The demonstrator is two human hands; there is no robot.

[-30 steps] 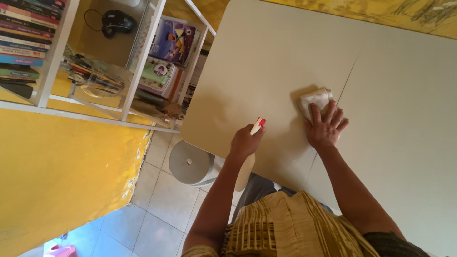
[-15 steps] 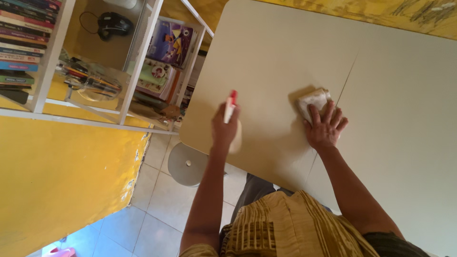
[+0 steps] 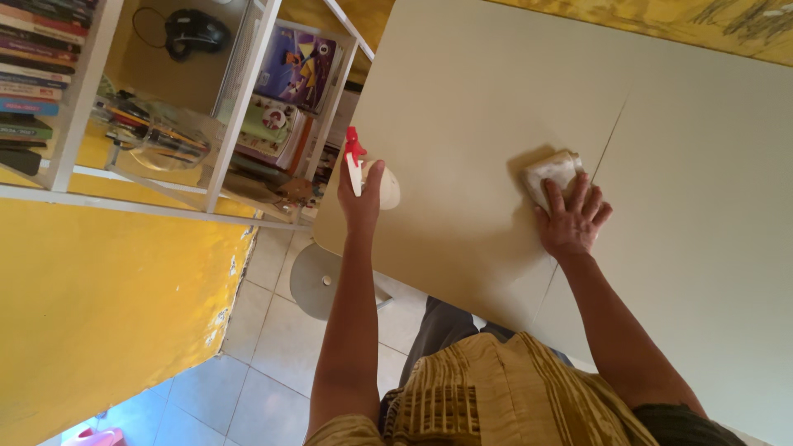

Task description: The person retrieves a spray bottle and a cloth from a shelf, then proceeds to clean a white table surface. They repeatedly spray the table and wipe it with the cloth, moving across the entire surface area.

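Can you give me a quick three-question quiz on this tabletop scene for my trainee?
1. True or false: the right hand lies flat on a folded white cloth on the beige table.
2. What does the left hand hold? A) a book B) a spray bottle with a red trigger C) a cup
3. Fill in: below the table's near-left corner, on the tiled floor, stands a round grey ____.

Key
1. True: the fingers rest on the cloth, beside the thin seam in the tabletop.
2. B: held near the table's left edge, close to the white shelf unit.
3. Stool.
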